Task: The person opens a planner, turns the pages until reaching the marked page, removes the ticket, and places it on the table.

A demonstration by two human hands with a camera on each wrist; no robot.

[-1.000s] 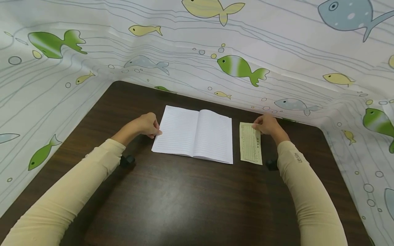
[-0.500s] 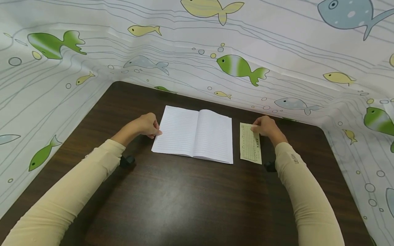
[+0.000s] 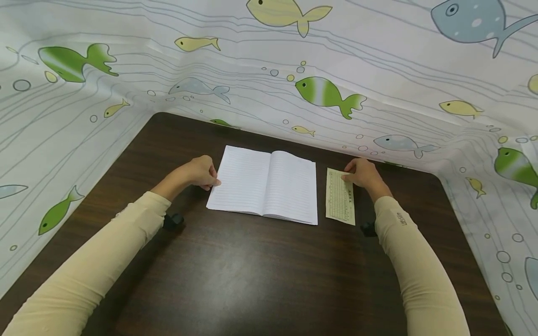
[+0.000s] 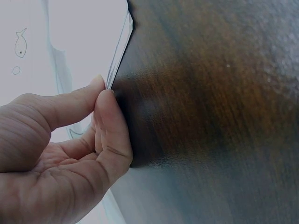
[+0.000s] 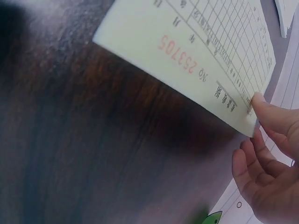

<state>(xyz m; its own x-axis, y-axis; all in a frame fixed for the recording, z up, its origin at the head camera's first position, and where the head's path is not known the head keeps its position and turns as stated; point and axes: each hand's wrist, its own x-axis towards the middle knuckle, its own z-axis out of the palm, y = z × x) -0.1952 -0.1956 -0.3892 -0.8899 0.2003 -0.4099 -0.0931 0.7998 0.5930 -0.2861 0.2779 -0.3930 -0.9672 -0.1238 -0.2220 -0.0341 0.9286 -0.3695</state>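
A white lined notebook (image 3: 290, 186) lies spread open on the dark wooden table (image 3: 244, 270). My left hand (image 3: 202, 171) pinches its left edge; in the left wrist view the thumb and forefinger (image 4: 112, 116) grip the page edges (image 4: 119, 51). To the right of the notebook is a pale yellow-green receipt slip (image 3: 339, 198) with a printed grid. My right hand (image 3: 363, 173) holds the slip by its far edge between thumb and fingers. A red number and black characters show on the slip (image 5: 187, 60) in the right wrist view, where its near edge stands off the tabletop.
A white curtain (image 3: 252, 60) printed with fish closes off the back and both sides of the table. A dark wrist camera (image 3: 173, 220) sits under the left wrist and another dark wrist camera (image 3: 368, 228) under the right.
My right hand, with the receipt slip, has shifted slightly to the left toward the notebook. The left hand keeps its pinch on the notebook's edge, and the notebook stays put.
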